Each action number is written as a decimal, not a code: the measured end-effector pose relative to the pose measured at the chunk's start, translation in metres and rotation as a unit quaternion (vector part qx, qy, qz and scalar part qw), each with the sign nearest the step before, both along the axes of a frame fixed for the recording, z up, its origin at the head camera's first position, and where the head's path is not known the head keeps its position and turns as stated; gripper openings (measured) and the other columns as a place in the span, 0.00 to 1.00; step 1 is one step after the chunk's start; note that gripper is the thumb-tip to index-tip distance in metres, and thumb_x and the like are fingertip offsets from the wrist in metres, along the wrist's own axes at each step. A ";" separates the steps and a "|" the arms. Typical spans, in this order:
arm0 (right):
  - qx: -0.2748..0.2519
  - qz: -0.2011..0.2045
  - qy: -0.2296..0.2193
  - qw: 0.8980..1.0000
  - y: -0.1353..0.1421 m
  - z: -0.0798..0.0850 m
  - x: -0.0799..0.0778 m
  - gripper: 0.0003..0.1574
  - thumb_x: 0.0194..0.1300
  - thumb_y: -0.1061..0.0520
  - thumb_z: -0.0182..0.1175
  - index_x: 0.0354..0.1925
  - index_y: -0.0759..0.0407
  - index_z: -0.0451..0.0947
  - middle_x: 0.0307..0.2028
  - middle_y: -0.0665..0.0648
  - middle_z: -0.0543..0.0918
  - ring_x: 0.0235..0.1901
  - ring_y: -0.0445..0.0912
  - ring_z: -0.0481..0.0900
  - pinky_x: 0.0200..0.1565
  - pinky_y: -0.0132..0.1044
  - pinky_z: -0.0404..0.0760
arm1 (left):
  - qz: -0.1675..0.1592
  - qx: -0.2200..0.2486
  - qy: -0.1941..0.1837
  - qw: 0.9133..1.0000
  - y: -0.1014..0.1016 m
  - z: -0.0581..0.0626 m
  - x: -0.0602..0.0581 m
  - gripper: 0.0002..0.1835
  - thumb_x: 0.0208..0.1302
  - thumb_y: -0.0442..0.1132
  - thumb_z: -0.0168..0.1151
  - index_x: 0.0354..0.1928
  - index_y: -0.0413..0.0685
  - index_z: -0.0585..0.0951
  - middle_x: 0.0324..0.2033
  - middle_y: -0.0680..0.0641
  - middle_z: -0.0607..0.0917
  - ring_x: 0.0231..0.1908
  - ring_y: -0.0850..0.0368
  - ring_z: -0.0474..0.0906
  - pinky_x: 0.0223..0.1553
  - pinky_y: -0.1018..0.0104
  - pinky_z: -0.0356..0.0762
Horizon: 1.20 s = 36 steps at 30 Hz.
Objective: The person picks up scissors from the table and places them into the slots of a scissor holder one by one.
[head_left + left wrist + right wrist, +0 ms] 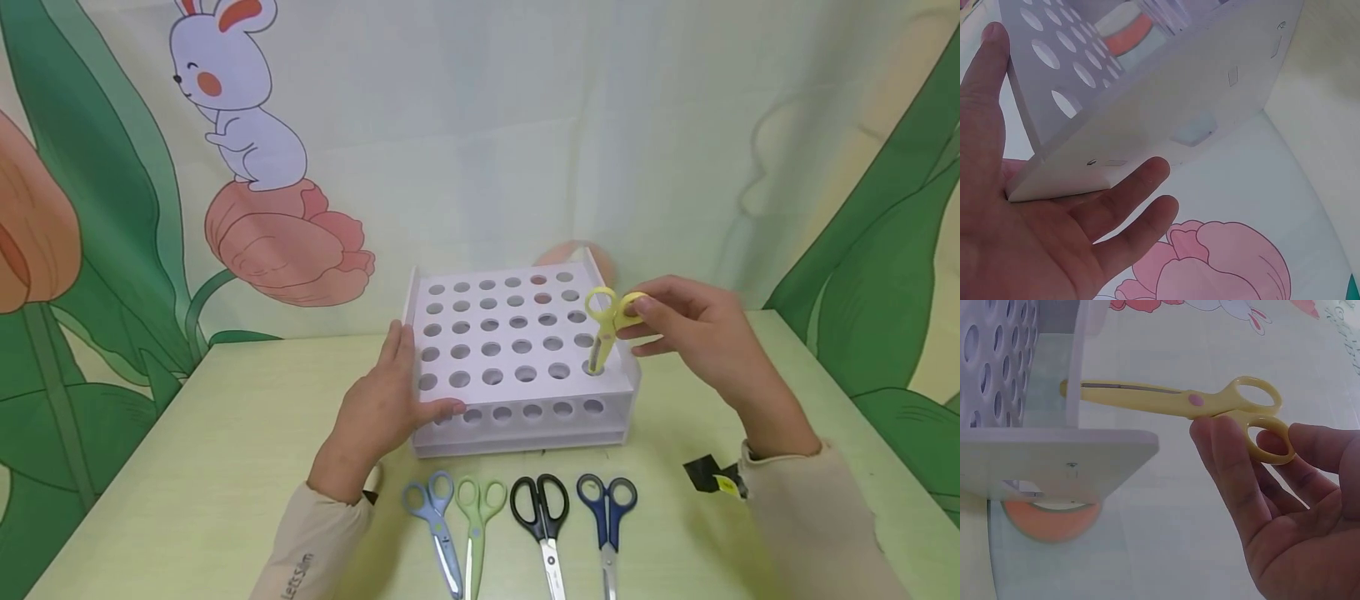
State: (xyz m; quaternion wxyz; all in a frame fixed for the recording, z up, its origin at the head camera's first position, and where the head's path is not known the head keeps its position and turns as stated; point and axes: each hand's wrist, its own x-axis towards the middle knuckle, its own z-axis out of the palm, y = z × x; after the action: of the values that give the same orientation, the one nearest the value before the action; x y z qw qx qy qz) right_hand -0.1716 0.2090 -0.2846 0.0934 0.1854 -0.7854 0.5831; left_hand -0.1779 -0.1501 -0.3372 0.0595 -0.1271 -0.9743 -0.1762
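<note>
The right hand [693, 329] is pinching the yellow scissors [607, 327] by one handle loop, its thumb and fingertips closing on the plastic. The blades are pointing down and away from that hand, their tip sitting in the rack's near corner hole, the one closest to it. The left hand [378, 400] is spreading loosely against the opposite side of the white rack [510, 393], its thumb resting along the front edge and its fingers reaching along the side panel. Between the forearms, nearer the person, blue scissors [435, 512], green scissors [476, 525], black scissors [546, 527] and navy scissors [609, 527] are lying side by side.
</note>
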 end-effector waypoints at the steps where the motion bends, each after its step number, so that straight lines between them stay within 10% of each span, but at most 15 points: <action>1: 0.006 -0.001 -0.004 1.000 0.000 -0.001 -0.001 0.16 0.76 0.57 0.58 0.53 0.68 0.79 0.44 0.60 0.85 0.41 0.48 0.88 0.39 0.41 0.85 | 0.001 -0.001 0.000 1.000 0.000 0.000 0.000 0.69 0.50 0.65 0.76 0.78 0.31 0.47 0.77 0.32 0.47 0.41 0.42 0.80 0.36 0.53 0.79; 15: 0.136 -0.019 -0.086 0.987 -0.006 -0.006 -0.004 0.15 0.74 0.52 0.61 0.51 0.60 0.82 0.44 0.65 0.83 0.18 0.54 0.78 0.24 0.40 0.79 | 0.015 0.004 -0.019 1.000 0.001 0.002 0.002 0.69 0.50 0.65 0.76 0.78 0.30 0.46 0.77 0.32 0.47 0.41 0.41 0.80 0.38 0.51 0.79; 36: 0.213 -0.028 -0.112 0.970 -0.010 -0.012 -0.009 0.15 0.74 0.55 0.60 0.54 0.59 0.81 0.49 0.64 0.81 0.17 0.52 0.75 0.21 0.39 0.72 | 0.013 0.011 -0.025 1.000 0.001 0.003 0.002 0.69 0.50 0.65 0.76 0.78 0.31 0.46 0.78 0.33 0.46 0.43 0.43 0.79 0.39 0.53 0.78</action>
State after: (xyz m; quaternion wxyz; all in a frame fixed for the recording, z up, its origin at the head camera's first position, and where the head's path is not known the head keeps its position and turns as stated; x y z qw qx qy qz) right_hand -0.1809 0.1993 -0.2969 -0.0209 0.1126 -0.9018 0.4167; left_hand -0.1764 -0.1489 -0.3340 0.0388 -0.1092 -0.9751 -0.1893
